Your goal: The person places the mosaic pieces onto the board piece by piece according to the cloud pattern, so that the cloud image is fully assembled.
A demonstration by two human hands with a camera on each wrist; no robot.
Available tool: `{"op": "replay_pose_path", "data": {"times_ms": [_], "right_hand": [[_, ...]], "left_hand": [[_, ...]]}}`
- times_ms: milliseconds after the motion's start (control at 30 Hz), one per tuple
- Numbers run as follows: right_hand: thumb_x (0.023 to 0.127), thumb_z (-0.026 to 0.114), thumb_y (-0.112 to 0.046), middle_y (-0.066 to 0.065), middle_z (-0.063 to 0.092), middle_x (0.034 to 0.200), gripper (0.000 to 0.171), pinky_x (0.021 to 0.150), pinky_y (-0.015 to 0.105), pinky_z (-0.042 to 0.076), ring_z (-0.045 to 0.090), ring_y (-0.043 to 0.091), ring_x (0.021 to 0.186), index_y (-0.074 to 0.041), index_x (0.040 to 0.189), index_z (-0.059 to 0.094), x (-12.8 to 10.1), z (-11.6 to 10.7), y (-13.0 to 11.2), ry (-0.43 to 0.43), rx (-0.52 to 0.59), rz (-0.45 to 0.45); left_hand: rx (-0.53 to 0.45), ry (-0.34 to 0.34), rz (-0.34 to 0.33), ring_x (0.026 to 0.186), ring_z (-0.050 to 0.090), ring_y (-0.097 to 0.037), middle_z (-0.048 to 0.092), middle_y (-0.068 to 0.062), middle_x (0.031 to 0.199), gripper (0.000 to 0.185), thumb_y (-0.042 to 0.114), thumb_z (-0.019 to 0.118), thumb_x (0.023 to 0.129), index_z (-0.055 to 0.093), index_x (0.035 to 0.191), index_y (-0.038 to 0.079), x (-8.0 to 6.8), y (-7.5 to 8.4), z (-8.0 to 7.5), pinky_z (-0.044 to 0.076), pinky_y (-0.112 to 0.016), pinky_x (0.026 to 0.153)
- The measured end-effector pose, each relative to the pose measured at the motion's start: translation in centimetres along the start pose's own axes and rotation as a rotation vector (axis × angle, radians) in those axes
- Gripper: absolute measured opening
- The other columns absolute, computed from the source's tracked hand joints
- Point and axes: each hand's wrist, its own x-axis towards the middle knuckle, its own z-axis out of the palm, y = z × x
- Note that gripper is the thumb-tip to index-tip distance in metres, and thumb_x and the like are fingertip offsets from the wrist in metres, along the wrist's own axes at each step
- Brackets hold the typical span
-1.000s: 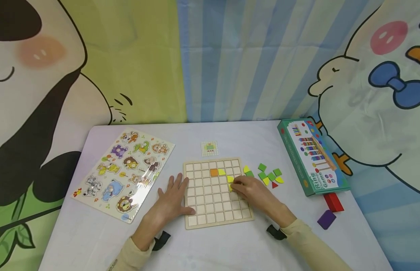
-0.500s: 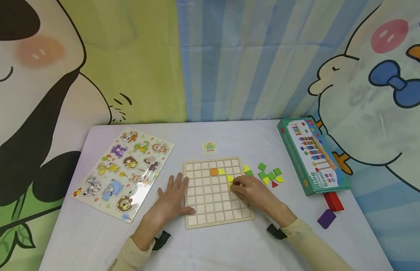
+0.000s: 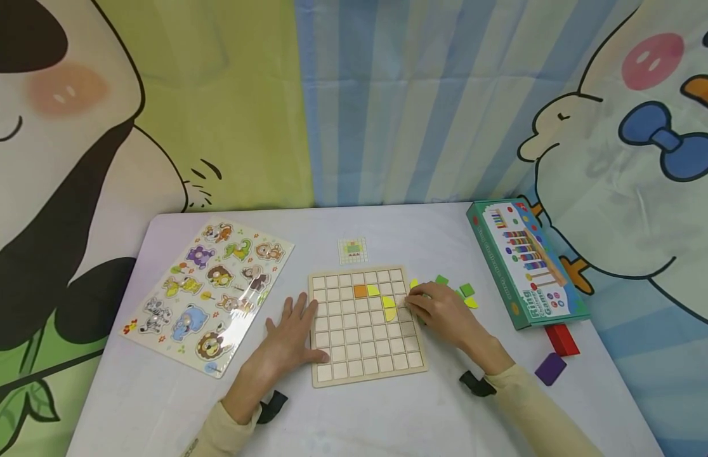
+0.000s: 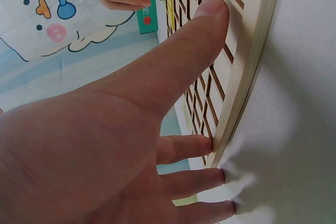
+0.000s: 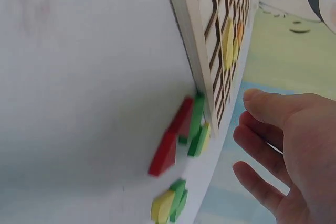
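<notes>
A wooden grid board (image 3: 354,352) lies in the middle of the table, with an orange square (image 3: 361,291) and several yellow pieces (image 3: 390,313) in its cells. My left hand (image 3: 288,327) lies spread at the board's left edge. In the left wrist view its thumb (image 4: 184,45) reaches over the frame while the other fingertips meet the edge and tabletop. Just past the right edge hovers my right hand (image 3: 450,317), fingers loosely bent and holding nothing in the right wrist view. Below it there are red pieces (image 5: 167,153) and green pieces (image 5: 195,116); the hand partly hides them in the head view.
A small pattern card (image 3: 353,251) lies behind the board. An animal puzzle board (image 3: 208,295) is at left. At right stand a green box (image 3: 528,263), a red block (image 3: 562,340) and a purple block (image 3: 550,369).
My right hand has moved right from the yellow pieces to beyond the board's edge, uncovering a rounded yellow piece in a cell and covering some loose pieces. The left hand stays put.
</notes>
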Motion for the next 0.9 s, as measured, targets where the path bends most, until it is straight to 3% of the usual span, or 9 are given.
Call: {"op": "replay_pose_path", "data": {"times_ms": [167,433,900], "right_hand": [[0.082,0.084,-0.013,0.007,0.075,0.100,0.017,0.084,0.040,0.057,0.069,0.022,0.093,-0.006,0.098,0.081,0.0,-1.0,2.2,0.032,-0.063,0.075],[0.082,0.084,-0.013,0.010,0.078,0.100,0.019,0.093,0.051,0.052,0.069,0.030,0.099,-0.005,0.099,0.080,-0.6,-1.3,4.7,0.044,-0.146,0.269],[0.084,0.084,-0.018,0.006,0.080,0.093,0.016,0.090,0.055,0.052,0.069,0.030,0.098,-0.008,0.096,0.081,-1.4,-0.9,5.9,0.000,-0.118,0.397]], "left_hand": [[-0.003,0.002,0.005,0.152,0.009,-0.054,0.015,-0.029,0.166,0.113,0.039,0.091,0.071,0.029,0.158,-0.001,0.0,-0.1,0.0,0.016,-0.087,0.103],[-0.011,0.006,0.007,0.153,0.008,-0.054,0.015,-0.028,0.167,0.113,0.039,0.091,0.071,0.029,0.158,0.000,0.0,-0.1,0.1,0.015,-0.087,0.103],[-0.006,0.006,0.005,0.153,0.008,-0.054,0.015,-0.028,0.167,0.114,0.040,0.090,0.072,0.028,0.158,0.000,0.0,-0.1,0.1,0.015,-0.087,0.103]]}}
